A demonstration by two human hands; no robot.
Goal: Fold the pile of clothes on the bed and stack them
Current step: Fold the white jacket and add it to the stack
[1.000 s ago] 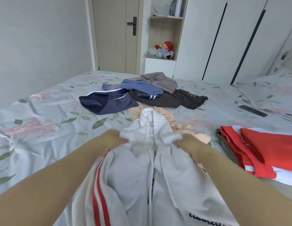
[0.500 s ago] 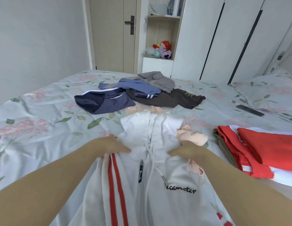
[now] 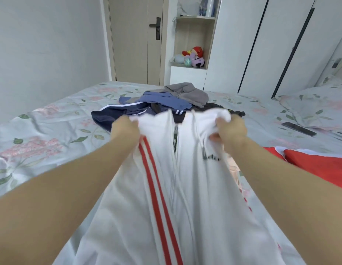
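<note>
The white zip jacket (image 3: pixel 195 197) with two red stripes down one side is held up off the bed (image 3: pixel 42 131) by its top edge and hangs toward the camera, the zip partly open at the neck and dark lettering showing on the chest, blurred. The left hand (image 3: pixel 125 129) grips the collar area on the striped side, its fingers (image 3: pixel 133 124) curled into the cloth. The right hand (image 3: pixel 230 131) holds the other side, its fingers (image 3: pixel 216 136) bunched round a fold of white fabric. Just beyond the hands lies the unfolded pile: a navy jacket (image 3: pixel 112 116) with white piping, a blue garment (image 3: pixel 164 100) over it, a grey one (image 3: pixel 187 92) at the back and a dark one (image 3: pixel 214 108) mostly hidden behind the white jacket. A peach garment (image 3: pixel 233 166) peeks out beside the right forearm. To the right sits a folded red piece (image 3: pixel 319 165). Farther right a phone (image 3: pixel 299 128) lies on the flowered sheet near a pillow (image 3: pixel 319 106). Behind the bed stand a door (image 3: pixel 135 41), a shelf with plush toys (image 3: pixel 193 56) and a white wardrobe (image 3: pixel 262 44).
</note>
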